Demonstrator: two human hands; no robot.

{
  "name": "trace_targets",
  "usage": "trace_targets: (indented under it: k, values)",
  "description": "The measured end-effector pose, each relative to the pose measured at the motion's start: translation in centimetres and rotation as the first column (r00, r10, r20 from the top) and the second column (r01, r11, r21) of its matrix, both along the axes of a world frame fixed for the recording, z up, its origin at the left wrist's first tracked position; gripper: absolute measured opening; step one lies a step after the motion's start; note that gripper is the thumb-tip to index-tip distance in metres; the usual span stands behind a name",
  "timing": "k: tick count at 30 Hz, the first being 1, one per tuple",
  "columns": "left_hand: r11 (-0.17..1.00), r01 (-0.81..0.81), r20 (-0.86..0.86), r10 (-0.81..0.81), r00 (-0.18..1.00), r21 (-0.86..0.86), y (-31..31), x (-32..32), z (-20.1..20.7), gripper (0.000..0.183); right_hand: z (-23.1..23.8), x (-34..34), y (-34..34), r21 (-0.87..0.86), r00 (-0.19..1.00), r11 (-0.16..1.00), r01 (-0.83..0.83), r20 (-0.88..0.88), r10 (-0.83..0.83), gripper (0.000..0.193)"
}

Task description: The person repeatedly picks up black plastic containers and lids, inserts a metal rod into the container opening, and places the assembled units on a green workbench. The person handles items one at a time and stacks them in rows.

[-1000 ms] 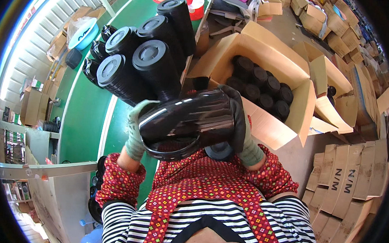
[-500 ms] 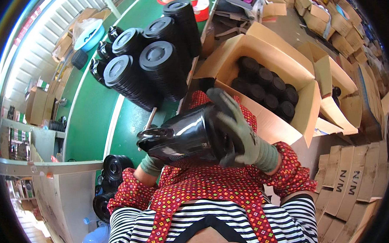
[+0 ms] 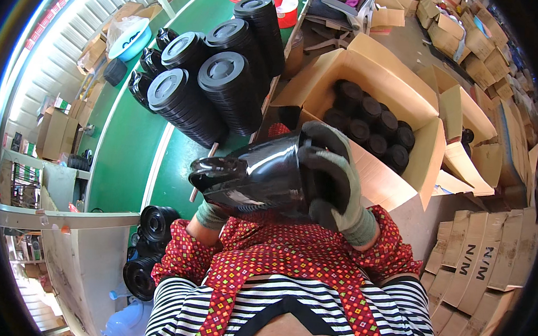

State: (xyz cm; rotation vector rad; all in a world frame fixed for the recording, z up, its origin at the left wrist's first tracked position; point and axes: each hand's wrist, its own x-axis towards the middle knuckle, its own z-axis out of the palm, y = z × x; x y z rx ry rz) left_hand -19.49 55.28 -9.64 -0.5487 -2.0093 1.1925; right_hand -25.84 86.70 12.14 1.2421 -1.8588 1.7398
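Note:
In front of my chest lies a glossy black, roughly cylindrical plastic piece (image 3: 262, 177), tilted with its uneven, folded-looking end to the left. My right hand (image 3: 337, 177), in a grey-green glove with black-coated fingers, is closed round its wider right end. The fingers curve over the top and the thumb is below. At the left end, my left hand (image 3: 212, 215) supports the piece from underneath; only the glove's cuff and wrist area show, and the fingers are hidden. Beyond stand several tall stacks of ridged black discs (image 3: 227, 88) on the green table.
Glossy black pieces (image 3: 142, 85) stand beside the stacks. An open cardboard box (image 3: 399, 83) at the right holds several black round-ended pieces (image 3: 367, 121). Flattened cartons (image 3: 475, 261) lean at the lower right. More black round parts (image 3: 152, 223) sit by the white cabinet (image 3: 100, 263).
My right hand has shifted slightly on the wide end, its fingers now curled more closely over it. The black piece stays in nearly the same place. The view has shifted a little.

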Motion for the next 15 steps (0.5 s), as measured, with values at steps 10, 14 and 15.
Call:
trace_targets:
  k: [10, 14, 15]
  values:
    - [-0.645, -0.699, -0.060, -0.747, 0.662, 0.310, 1.1, -0.5, 13.3, 0.041, -5.9, 1.7, -0.7, -0.333, 0.779, 0.940, 0.075, 0.609, 0.153, 0.064]
    - [-0.237, -0.621, 0.311, -0.701, 0.642, 0.748, 2.4, -2.2, 22.0, 0.032, -4.9, 1.1, 0.0, -0.369, 0.584, 0.928, -0.048, 0.744, 0.326, 0.060]
    - [-0.265, -0.687, 0.339, -0.716, 0.610, 0.677, 3.8, -2.0, 24.7, 0.033, -5.8, 0.7, 0.6, -0.331, 0.595, 0.939, -0.089, 0.739, 0.317, 0.060]
